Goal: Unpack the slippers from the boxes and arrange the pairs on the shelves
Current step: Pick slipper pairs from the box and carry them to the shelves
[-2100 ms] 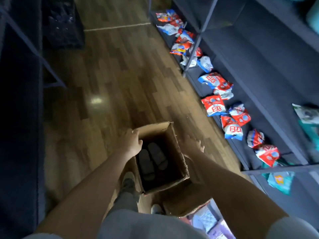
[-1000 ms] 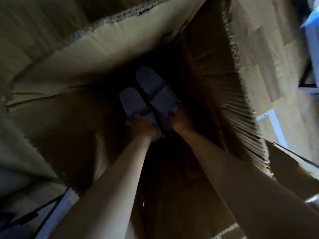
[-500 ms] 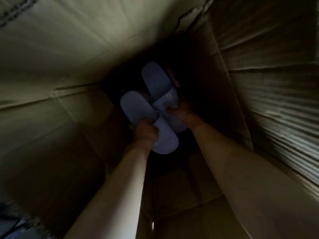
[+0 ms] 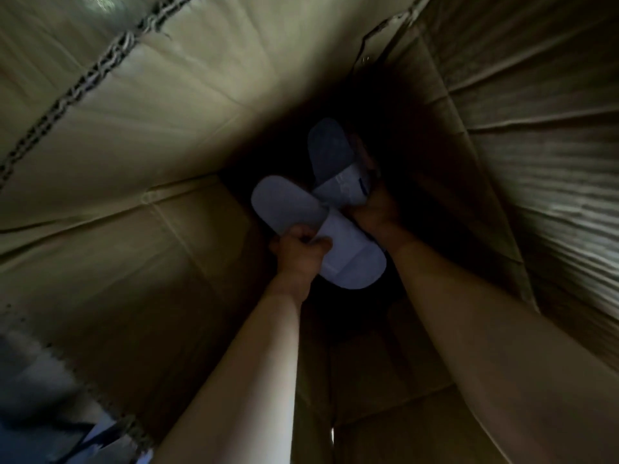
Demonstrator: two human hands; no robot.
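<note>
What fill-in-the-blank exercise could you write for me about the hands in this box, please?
The left hand grips the nearer slipper and the right hand the farther slipper, both inside a ____ box.
The slipper partly covering the other in this view is the ____ one.
Each hand holds ____ slipper.
Missing words: cardboard; nearer; one.

Perhaps a storeroom: only cardboard box point(image 4: 140, 135) walls fill the dim view.
</note>
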